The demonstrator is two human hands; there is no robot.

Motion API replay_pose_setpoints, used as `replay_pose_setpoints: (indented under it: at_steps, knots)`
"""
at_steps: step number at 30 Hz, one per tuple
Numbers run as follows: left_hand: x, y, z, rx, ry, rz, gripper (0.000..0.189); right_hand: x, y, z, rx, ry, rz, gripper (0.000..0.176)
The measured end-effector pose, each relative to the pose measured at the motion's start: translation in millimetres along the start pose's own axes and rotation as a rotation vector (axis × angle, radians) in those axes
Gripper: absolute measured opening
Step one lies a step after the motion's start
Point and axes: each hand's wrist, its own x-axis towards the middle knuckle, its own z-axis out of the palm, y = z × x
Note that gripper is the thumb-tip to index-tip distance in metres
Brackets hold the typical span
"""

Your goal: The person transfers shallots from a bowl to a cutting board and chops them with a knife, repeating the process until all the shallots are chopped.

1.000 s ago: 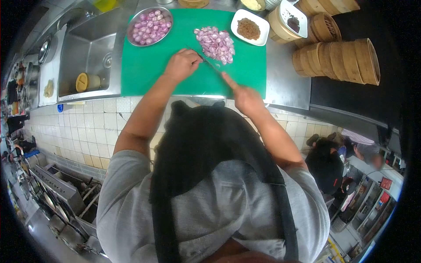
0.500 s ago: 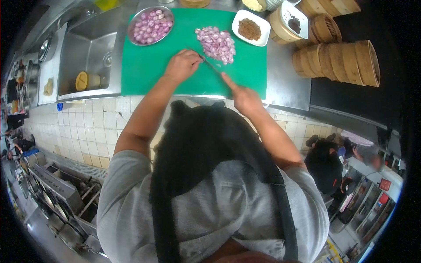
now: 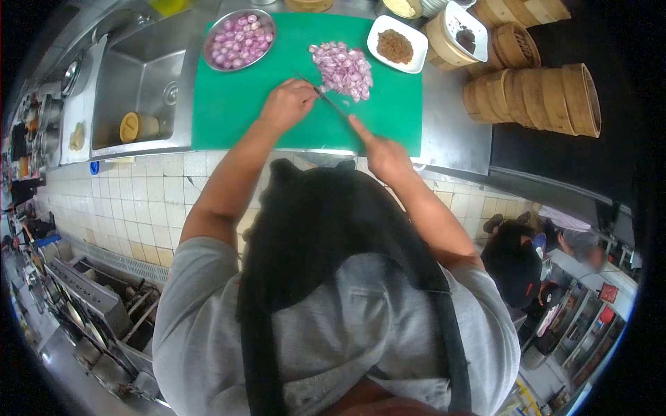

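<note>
My right hand [image 3: 387, 157] is wrapped round a knife [image 3: 333, 105], its index finger stretched along the blade's back. The blade points up and left over the green cutting board [image 3: 229, 111]. At the blade's tip end, my left hand [image 3: 288, 104] is closed, fingers bent down on the board; what it pinches is mostly hidden, perhaps a small shallot piece. Just beyond the blade lies a pile of sliced shallots [image 3: 345, 70]. A metal bowl of peeled shallots [image 3: 239, 41] stands at the board's upper left. A white dish [image 3: 415, 64] with brown minced food stands at the upper right.
A steel sink [image 3: 142, 69] holding a yellow-lidded container [image 3: 130, 128] is on the left. Bamboo steamers [image 3: 534, 99] lie stacked on the right, near a white bowl [image 3: 466, 33] with dark food. A co-worker in black [image 3: 512, 263] is at the lower right.
The knife and my right hand have shifted slightly up and left. Small pale slices now show beside the blade near my left fingertips.
</note>
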Motion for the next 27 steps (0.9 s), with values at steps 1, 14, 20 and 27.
replay_pose_setpoints:
  at_steps: [1,14,20,27]
  knots:
    - [0,0,-2,0.023,-0.004,0.009,0.007,1,-1,-1,-0.003,0.002,-0.007,0.085]
    - [0,3,-2,-0.009,0.009,-0.001,0.005,-3,-5,-10,0.027,0.025,0.051,0.083]
    - [0,9,-5,-0.044,0.038,-0.027,0.007,-8,-4,-8,0.068,0.055,0.022,0.081]
    - [7,8,-3,-0.032,-0.004,0.053,0.006,-9,-2,-4,0.078,0.016,0.023,0.072]
